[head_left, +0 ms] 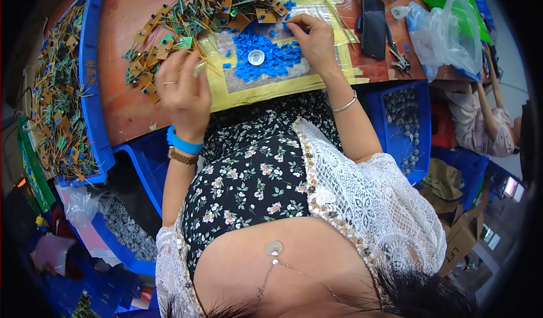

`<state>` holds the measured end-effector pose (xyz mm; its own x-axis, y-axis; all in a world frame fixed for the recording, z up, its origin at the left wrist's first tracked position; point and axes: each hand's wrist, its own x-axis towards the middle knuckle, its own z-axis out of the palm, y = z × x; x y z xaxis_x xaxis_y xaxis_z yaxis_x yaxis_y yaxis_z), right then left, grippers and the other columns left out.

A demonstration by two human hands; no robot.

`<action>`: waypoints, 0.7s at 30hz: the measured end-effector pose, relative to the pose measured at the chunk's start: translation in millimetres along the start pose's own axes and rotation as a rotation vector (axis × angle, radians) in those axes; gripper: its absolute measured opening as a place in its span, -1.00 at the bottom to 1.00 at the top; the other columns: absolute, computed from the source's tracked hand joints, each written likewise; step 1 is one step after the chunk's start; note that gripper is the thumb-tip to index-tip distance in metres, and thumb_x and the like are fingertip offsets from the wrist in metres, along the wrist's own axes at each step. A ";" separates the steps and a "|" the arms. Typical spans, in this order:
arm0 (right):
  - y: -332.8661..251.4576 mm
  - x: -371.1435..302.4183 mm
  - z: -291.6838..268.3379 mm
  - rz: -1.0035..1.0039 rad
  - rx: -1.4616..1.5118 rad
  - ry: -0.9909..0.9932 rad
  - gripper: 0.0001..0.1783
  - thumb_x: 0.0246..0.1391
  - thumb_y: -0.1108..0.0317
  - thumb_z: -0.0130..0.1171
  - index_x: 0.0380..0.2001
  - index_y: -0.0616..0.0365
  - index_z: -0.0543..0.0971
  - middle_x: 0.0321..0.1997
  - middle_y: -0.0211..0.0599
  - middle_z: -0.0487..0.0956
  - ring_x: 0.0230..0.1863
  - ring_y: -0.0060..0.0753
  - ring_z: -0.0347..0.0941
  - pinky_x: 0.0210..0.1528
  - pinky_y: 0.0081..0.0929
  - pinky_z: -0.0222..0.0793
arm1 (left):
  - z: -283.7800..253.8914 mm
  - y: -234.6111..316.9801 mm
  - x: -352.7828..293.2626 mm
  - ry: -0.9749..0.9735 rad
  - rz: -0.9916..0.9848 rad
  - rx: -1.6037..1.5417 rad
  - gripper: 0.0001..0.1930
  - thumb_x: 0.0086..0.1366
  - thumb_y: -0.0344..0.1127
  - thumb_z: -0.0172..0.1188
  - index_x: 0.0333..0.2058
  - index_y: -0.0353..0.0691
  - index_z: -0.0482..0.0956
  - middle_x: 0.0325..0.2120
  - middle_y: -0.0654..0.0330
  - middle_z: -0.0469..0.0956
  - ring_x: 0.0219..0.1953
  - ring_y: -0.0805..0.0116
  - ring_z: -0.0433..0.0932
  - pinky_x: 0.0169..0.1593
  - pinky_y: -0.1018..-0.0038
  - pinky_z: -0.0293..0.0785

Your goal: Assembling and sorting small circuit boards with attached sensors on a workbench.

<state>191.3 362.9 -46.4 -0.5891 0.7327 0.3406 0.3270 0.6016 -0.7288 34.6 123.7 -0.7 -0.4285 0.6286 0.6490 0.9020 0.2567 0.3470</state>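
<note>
My left hand (pixel 185 91) is raised at the near edge of a heap of small circuit boards (pixel 150 63) with thin wires. Its fingers are loosely bent and apart, with the thumb away from them; I see nothing held. At the right of a pile of small blue plastic pieces (pixel 271 60), my right hand (pixel 314 39) has thumb and forefinger pinched together. Blue pieces lie close to these fingertips, and whatever is between them is too small to make out. A small round white-rimmed cup (pixel 256 57) sits among the blue pieces.
Yellow tape (pixel 249 96) edges the work mat. A blue bin (pixel 99 91) of wired boards stands left. Right lie a black phone (pixel 373 26), keys (pixel 400 60) and plastic bags (pixel 452 35). Blue bins (pixel 421 131) of grey parts flank my lap; another person (pixel 481 114) sits right.
</note>
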 end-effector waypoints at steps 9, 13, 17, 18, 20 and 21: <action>-10.5 -2.0 4.3 -0.105 -0.115 0.116 -0.87 0.05 0.40 0.36 -0.34 0.21 0.72 -0.41 -0.18 0.69 -0.39 -0.27 0.61 -0.28 -0.39 0.48 | 27.9 37.7 6.4 -0.217 -0.175 -0.480 -0.73 0.23 -0.48 0.27 -0.08 -0.28 0.63 -0.16 -0.02 0.63 -0.08 -0.02 0.58 0.00 0.21 0.49; -14.7 0.6 8.1 -0.173 -0.254 -0.002 -0.82 -0.04 0.40 0.42 -0.32 0.18 0.72 -0.41 -0.19 0.68 -0.37 -0.25 0.62 -0.27 -0.36 0.50 | 35.1 42.4 6.3 -0.283 -0.201 -0.531 -0.75 0.24 -0.49 0.25 -0.09 -0.29 0.63 -0.17 -0.02 0.63 -0.11 -0.03 0.58 -0.03 0.21 0.50; -12.4 -1.0 5.1 -0.030 -0.094 -0.074 -0.79 -0.07 0.44 0.43 -0.29 0.19 0.71 -0.38 -0.21 0.70 -0.34 -0.31 0.64 -0.25 -0.35 0.50 | 40.1 44.0 5.3 -0.300 -0.279 -0.599 -0.76 0.26 -0.47 0.26 -0.08 -0.31 0.64 -0.23 0.06 0.65 -0.28 0.19 0.64 -0.22 0.35 0.55; -14.0 -2.6 3.2 -0.029 -0.094 -0.074 -0.79 -0.07 0.44 0.43 -0.29 0.19 0.71 -0.38 -0.21 0.70 -0.34 -0.31 0.64 -0.25 -0.35 0.50 | 41.2 45.0 5.7 -0.335 -0.364 -0.652 -0.76 0.28 -0.45 0.28 -0.08 -0.32 0.65 -0.25 0.10 0.67 -0.33 0.31 0.66 -0.30 0.42 0.57; -21.7 -7.4 -1.4 -0.001 0.051 -0.043 -0.79 -0.07 0.46 0.42 -0.28 0.18 0.71 -0.34 -0.25 0.71 -0.31 -0.37 0.64 -0.23 -0.39 0.50 | 50.4 43.9 3.5 -0.361 -0.532 -0.838 -0.76 0.30 -0.41 0.29 -0.07 -0.32 0.65 -0.26 0.14 0.67 -0.35 0.41 0.65 -0.35 0.49 0.56; -24.6 -10.6 -2.4 0.000 0.051 -0.041 -0.79 -0.07 0.46 0.42 -0.28 0.18 0.71 -0.34 -0.25 0.71 -0.31 -0.37 0.64 -0.23 -0.39 0.50 | 54.8 44.0 3.4 -0.384 -0.703 -1.024 -0.75 0.32 -0.38 0.30 -0.06 -0.33 0.66 -0.27 0.18 0.68 -0.36 0.51 0.64 -0.39 0.56 0.56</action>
<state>191.3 341.1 -30.6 -0.6192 0.7185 0.3169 0.2895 0.5840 -0.7584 75.6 177.3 -20.4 -0.5949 0.8018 -0.0567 -0.0301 0.0483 0.9984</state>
